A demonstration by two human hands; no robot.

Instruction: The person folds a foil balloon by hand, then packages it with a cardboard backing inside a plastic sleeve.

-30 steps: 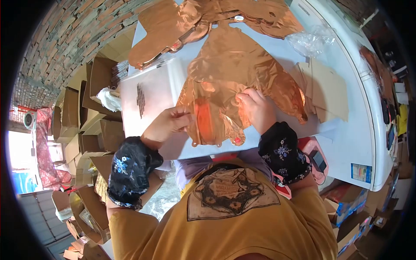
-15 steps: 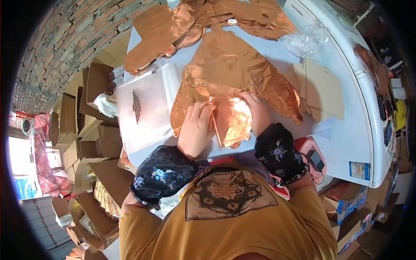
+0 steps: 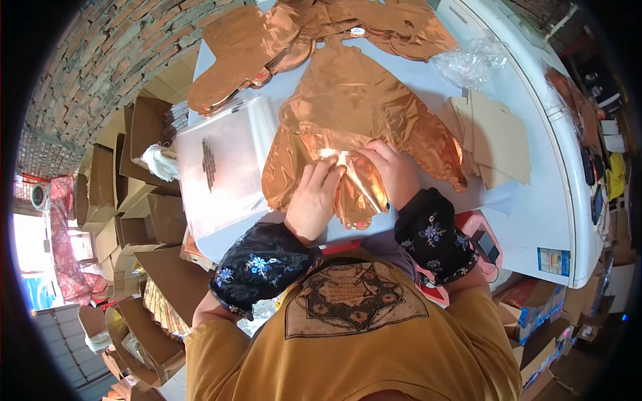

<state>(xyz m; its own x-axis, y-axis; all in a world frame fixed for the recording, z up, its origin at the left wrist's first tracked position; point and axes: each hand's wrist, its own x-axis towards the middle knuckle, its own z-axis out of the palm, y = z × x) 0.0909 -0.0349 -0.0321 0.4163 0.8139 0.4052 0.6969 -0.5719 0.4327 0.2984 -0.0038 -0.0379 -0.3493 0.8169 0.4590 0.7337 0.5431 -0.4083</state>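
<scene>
A flat, copper-coloured foil balloon (image 3: 348,87) lies spread over the table in front of me, its near part creased and gathered. My left hand (image 3: 314,199) pinches the foil at the near edge, fingertips pressed together around a fold. Close beside it, my right hand (image 3: 396,172) also grips the foil, its fingers curled over the right side of the same gathered part. Between both hands the bunched foil shines brightly, and a narrow end of it hangs toward my body. What the fingertips enclose is partly hidden.
More copper foil balloons (image 3: 247,47) are stacked at the table's far side. Clear plastic bags (image 3: 231,167) lie at left, with cardboard pieces (image 3: 498,137) and crumpled clear plastic (image 3: 471,61) at right. A white appliance (image 3: 568,167) borders the right; open cardboard boxes (image 3: 164,217) crowd the left.
My left hand has shifted slightly right, closer to my right hand. The foil between them has been drawn narrower and more gathered. My right hand has barely moved.
</scene>
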